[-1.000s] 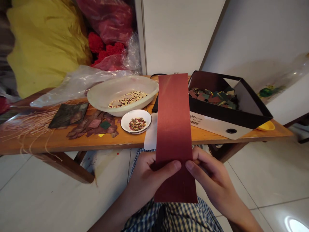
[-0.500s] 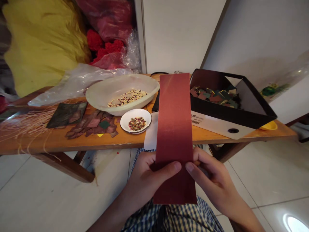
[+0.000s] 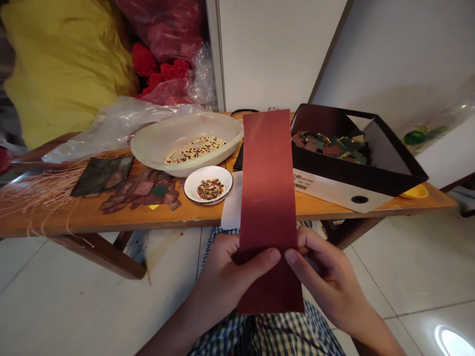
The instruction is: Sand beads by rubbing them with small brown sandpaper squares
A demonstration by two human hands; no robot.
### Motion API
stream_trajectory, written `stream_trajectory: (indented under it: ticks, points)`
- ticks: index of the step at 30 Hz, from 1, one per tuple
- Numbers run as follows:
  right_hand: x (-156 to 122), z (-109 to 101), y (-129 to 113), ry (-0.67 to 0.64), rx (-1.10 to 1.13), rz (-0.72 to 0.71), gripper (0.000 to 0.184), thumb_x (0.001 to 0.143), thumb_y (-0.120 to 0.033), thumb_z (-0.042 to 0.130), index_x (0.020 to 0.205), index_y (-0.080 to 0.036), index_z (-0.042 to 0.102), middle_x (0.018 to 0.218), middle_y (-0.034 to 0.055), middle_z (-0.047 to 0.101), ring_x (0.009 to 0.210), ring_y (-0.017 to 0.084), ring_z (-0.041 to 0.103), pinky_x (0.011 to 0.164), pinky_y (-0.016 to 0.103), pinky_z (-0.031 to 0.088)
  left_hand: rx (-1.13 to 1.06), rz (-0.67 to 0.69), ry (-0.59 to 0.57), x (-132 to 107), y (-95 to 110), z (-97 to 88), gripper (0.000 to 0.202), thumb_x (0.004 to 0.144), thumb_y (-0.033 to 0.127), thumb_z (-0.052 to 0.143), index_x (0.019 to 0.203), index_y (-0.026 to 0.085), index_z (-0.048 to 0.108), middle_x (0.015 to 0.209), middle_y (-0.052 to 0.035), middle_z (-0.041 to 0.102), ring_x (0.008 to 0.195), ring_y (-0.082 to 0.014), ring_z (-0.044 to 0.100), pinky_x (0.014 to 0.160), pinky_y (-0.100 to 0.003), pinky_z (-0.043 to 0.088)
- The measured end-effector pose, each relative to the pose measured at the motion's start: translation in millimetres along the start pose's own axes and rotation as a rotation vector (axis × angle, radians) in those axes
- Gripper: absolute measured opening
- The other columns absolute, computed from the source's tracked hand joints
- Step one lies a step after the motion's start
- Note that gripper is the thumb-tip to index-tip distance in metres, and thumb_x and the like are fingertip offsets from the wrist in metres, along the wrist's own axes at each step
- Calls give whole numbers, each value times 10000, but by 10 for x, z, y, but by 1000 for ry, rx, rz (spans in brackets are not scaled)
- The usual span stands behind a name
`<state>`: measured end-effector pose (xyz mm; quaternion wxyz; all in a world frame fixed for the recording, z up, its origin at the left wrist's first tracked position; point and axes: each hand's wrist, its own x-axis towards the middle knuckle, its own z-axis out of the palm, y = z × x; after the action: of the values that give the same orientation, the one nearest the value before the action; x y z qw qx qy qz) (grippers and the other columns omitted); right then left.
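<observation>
I hold a long dark red paper strip (image 3: 267, 198) upright over my lap, in front of a low wooden table (image 3: 111, 215). My left hand (image 3: 226, 277) pinches its lower left part, thumb on the front. My right hand (image 3: 322, 277) pinches the lower right edge the same way, and the two thumb tips nearly meet on the paper. Behind the strip a small white dish of mixed beads (image 3: 208, 185) stands on the table, and a large pale bowl (image 3: 185, 143) with light and red grains lies further back.
A black open box (image 3: 356, 163) of cut paper scraps stands on the table's right, with a yellow object (image 3: 413, 192) beside it. Brown and green paper pieces (image 3: 141, 193), straw strands (image 3: 33, 193) and clear plastic (image 3: 111, 126) lie left. Yellow and red bags are piled behind. White tiled floor surrounds the table.
Almost nothing differs: both hands keep their pinch on the red strip, and the view has shifted very slightly.
</observation>
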<state>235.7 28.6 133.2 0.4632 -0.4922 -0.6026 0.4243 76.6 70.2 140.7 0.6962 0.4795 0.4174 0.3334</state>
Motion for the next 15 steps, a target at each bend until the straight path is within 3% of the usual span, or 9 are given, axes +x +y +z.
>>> stream_trajectory:
  ticks: [9, 15]
  points:
    - [31, 31, 9, 30, -9, 41, 237, 925, -314, 443, 714, -208, 418, 643, -43, 389, 576, 94, 377, 509, 202, 350, 2, 5, 16, -1, 16, 39, 230, 704, 379, 723, 769, 158, 723, 752, -25, 714, 660, -131, 601, 567, -205, 442]
    - [-10, -43, 20, -62, -74, 100, 265, 927, -358, 447, 712, -205, 432, 636, -45, 394, 582, 93, 395, 524, 212, 346, 39, 33, 62, 14, -13, -39, 240, 709, 388, 723, 764, 156, 694, 755, -10, 706, 677, -126, 595, 600, -204, 470]
